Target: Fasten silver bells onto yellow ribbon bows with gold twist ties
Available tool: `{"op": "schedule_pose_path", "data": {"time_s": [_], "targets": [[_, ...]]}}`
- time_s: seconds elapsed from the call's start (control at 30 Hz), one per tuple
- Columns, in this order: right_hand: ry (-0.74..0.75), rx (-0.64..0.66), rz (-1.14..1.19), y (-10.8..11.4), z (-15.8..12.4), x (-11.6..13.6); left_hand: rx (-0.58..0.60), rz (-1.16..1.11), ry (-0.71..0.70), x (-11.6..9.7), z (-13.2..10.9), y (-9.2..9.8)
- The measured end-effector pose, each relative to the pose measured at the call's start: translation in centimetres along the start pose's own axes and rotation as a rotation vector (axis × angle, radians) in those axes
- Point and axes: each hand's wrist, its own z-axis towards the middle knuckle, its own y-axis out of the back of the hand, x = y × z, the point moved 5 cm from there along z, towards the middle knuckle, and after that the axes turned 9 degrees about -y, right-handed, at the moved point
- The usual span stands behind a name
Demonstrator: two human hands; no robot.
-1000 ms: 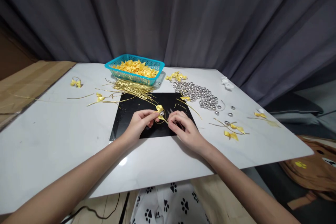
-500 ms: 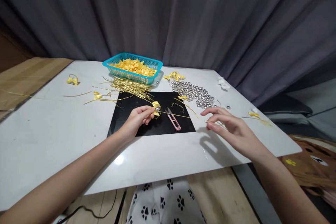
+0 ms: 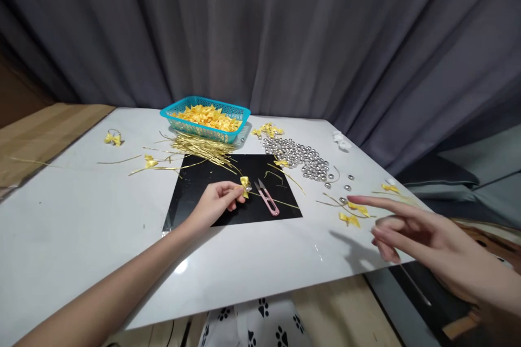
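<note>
My left hand [image 3: 222,200] pinches a yellow ribbon bow [image 3: 245,187] between thumb and fingertips, over the black mat [image 3: 195,200]. A silver bead [image 3: 248,188] sits at the bow's middle, and a gold wire tie [image 3: 277,201] trails from it to the right. Just beside the bow lie small pink-handled thread snips [image 3: 267,198]. My right hand [image 3: 411,233] is off to the right, above the table's edge. Its index finger is stretched out towards a loose yellow bow [image 3: 358,209], the other fingers are bent, and I see nothing held in it.
A teal basket [image 3: 164,114] full of yellow bows stands at the back. In front of it lies a bundle of gold wire ties [image 3: 199,147]. Many silver beads [image 3: 299,157] are spread right of the mat. White scraps [image 3: 342,141] lie near the right edge.
My right hand has moved right and towards me, away from the wire's end, and its index finger has straightened. Bows and beads it covered now show. My left hand still pinches the bow.
</note>
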Motion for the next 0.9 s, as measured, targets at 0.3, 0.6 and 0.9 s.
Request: {"op": "schedule_pose_path", "data": {"time_s": [0.3,0.6,0.9], "targets": [[0.109,-0.026,0.181,0.2,-2.9,0.0,0.040,0.079,-0.003,0.1,0.0,-0.4],[0.522,0.098,0.238,-4.3,1.8,5.1,0.022,0.024,0.039,-0.3,0.0,-0.2],[0.748,-0.319,0.356,-8.8,8.1,9.9,0.083,0.161,0.039,-0.3,0.8,0.3]]}}
